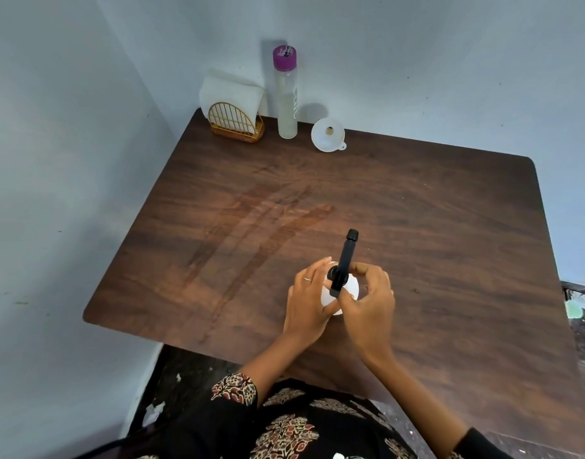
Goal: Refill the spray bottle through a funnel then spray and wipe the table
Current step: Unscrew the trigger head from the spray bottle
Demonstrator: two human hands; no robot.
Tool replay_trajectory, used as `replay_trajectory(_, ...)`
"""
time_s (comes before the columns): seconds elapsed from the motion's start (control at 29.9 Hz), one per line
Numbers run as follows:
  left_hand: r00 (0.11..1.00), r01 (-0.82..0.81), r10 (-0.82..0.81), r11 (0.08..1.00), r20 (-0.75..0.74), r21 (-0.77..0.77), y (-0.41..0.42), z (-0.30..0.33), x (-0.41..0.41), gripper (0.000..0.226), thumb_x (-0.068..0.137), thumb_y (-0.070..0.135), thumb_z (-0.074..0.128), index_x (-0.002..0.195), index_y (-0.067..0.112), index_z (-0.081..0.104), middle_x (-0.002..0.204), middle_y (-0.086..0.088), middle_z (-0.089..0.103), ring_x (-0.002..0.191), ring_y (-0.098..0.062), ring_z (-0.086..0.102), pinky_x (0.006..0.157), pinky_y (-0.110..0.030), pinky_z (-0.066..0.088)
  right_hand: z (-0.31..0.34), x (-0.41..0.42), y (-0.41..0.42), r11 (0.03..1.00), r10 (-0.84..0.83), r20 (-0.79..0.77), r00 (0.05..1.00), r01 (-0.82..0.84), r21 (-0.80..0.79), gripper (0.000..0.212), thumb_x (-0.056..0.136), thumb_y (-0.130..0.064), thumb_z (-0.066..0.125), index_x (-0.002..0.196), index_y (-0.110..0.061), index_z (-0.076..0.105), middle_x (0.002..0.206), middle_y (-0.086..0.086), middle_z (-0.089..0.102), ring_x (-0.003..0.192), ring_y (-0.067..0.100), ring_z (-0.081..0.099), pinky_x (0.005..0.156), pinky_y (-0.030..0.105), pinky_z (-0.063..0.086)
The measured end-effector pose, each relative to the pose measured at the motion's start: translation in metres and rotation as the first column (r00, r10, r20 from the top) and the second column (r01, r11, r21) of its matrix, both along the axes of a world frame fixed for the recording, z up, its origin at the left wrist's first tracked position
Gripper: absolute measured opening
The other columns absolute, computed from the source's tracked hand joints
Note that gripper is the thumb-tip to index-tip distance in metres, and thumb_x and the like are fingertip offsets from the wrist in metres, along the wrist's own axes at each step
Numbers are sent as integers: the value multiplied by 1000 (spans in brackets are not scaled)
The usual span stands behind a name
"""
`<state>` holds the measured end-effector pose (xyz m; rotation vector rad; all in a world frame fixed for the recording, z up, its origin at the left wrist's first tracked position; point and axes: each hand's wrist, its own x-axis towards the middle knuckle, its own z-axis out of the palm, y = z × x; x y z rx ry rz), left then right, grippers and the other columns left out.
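Note:
A white spray bottle (350,288) with a black trigger head (344,260) stands on the dark wooden table (433,226), near its front middle. My left hand (309,298) grips the bottle's white body from the left. My right hand (370,298) curls its fingers round the black head's collar from the right. The nozzle points away from me. A white funnel (328,134) lies at the back of the table. To the funnel's left stands a tall clear bottle (287,104) with a purple cap, holding pale liquid.
A gold wire holder (236,122) with white napkins (231,91) stands in the back left corner by the wall. Faint streaks (251,226) mark the table's middle. Walls close the left and back sides. Crumpled paper (153,413) lies on the floor at left.

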<state>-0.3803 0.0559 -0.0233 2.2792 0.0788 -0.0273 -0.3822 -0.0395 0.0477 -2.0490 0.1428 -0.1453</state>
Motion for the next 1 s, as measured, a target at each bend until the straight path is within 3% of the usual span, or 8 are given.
replay_trajectory(0.1,1000,0,1,1000,19,-15,0,4,-1,90,72,85,15,139,28,39,143,12,42,129,-14,38,95,-35,38,1,-2,-1,994,16,81,997,-8,-106,28,74,-3,67,97,-17,64,92,-16,60,93,9,52,85,5,26)
replay_trajectory(0.37,999,-22,22,1000,24,-21,-2,3,-2,80,74,83,19,136,35,35,143,14,41,127,-12,37,96,-37,39,-6,1,-10,952,170,167,971,-118,-282,33,72,-7,57,103,-15,61,98,-16,54,92,3,44,74,22,30)
replay_trajectory(0.5,999,-32,33,999,20,-23,-3,4,-3,81,74,83,21,135,34,40,143,15,41,128,-12,37,96,-38,39,0,6,-10,971,192,82,978,-177,-161,27,75,-23,71,98,-18,59,94,-14,56,90,10,52,79,27,40)
replay_trajectory(0.6,999,-43,44,998,15,-40,-3,3,-3,87,71,85,15,135,33,41,143,17,40,128,-10,36,95,-37,39,1,8,-6,985,125,72,989,-116,-127,26,73,-13,78,94,-15,62,90,-9,60,86,12,56,81,33,46)
replay_trajectory(0.77,999,-37,37,999,24,-38,-4,5,-3,73,75,84,19,132,39,32,142,13,42,129,-12,36,95,-34,36,-1,6,-6,966,184,105,977,-160,-205,21,74,-8,73,92,-15,64,89,-8,63,85,8,55,85,14,32)
replay_trajectory(0.87,1000,-24,24,999,0,20,-3,0,-2,70,79,73,32,134,29,38,142,9,42,128,-14,36,96,-40,40,2,10,-13,941,297,89,951,-276,-195,27,74,-4,67,97,-17,62,92,-18,57,89,3,50,85,22,34)
replay_trajectory(0.94,1000,-24,24,999,5,34,-2,-3,-2,77,79,77,28,132,24,42,140,5,44,126,-16,37,94,-39,39,4,14,-20,917,377,26,926,-369,-150,33,76,-4,65,104,-21,60,96,-25,52,94,4,50,86,34,42)
replay_trajectory(1.0,1000,-31,31,999,2,35,-3,-2,-2,74,79,76,30,132,25,41,140,6,44,126,-17,37,92,-38,38,5,15,-22,903,409,8,913,-403,-146,34,76,-22,68,107,-30,56,101,-28,49,101,4,47,88,40,44)
